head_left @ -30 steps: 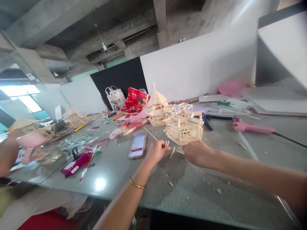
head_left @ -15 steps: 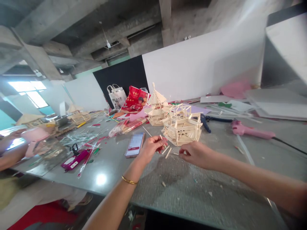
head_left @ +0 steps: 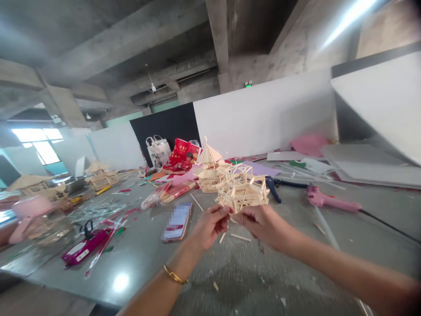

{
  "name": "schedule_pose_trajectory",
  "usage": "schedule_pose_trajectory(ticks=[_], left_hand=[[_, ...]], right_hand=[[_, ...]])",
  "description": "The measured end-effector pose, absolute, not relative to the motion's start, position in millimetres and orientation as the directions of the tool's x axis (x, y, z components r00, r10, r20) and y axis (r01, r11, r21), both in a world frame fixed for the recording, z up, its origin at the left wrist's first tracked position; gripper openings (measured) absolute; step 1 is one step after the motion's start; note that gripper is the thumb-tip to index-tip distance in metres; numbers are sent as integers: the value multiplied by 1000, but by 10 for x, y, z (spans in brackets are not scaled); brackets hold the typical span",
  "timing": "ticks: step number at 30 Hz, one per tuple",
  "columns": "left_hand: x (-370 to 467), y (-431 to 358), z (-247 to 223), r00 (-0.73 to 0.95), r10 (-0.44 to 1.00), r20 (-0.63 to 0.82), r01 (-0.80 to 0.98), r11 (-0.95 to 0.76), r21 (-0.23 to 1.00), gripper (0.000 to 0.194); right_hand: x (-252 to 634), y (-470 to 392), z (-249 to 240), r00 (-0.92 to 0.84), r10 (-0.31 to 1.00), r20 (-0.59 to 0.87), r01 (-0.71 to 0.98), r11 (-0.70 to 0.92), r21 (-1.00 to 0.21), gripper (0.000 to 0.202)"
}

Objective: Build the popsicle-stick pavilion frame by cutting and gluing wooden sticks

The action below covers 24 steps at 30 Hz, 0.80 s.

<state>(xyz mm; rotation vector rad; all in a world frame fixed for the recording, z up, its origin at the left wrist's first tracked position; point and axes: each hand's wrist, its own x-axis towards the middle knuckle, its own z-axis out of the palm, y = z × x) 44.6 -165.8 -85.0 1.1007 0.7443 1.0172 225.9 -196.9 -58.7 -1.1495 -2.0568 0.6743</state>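
From where I stand, the person's left hand (head_left: 212, 224) and right hand (head_left: 263, 221) come together just in front of the stick frame (head_left: 243, 193), fingertips touching or nearly so. Thumb and forefinger draw in on each hand; whether they are fully closed, or have a sliver of wood between them, I cannot tell, since the spot is small and partly covered by the fingers. The frame sits upright on the table (head_left: 263, 285), beyond the fingers, and neither hand clearly grips it.

Two short sticks (head_left: 240, 237) lie loose under the hands, and a longer stick (head_left: 196, 202) lies beyond the phone (head_left: 177, 222). Behind the frame, to its left, is a model with a pointed roof (head_left: 210, 158). Blue-handled pliers (head_left: 274, 189) lie beside the frame, and the pink glue gun (head_left: 332, 201) rests farther right, out of both hands.

I'd judge the step in hand to be fine fingertip work on small pieces. The next move seems to call for a light, steady pinch, with knuckles kept off the frame's thin bars.
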Motion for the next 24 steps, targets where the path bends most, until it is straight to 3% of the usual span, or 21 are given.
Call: schedule_pose_trajectory(ticks=[4,7,14,19,24], left_hand=[[296,-1515,-954,204,976,77,-413,15,911,24],[235,-1515,-1008,138,984,114,-289,-70,955,24],[348,-1621,-976,147,962,231,81,-245,966,29],[392,-1583,-1052,197,959,202,96,-224,970,32],[443,-1573,-1094,238,954,183,108,-213,971,33]], right_hand=[[2668,-1654,-396,62,835,546,562,423,-711,42],[3008,-1280,-502,327,822,467,500,269,-823,37],[3240,-843,-997,435,893,113,254,-2,-967,47],[3162,-896,-1018,366,930,-35,86,-72,-994,48],[3138,-906,-1034,337,939,-67,27,-81,-996,50]])
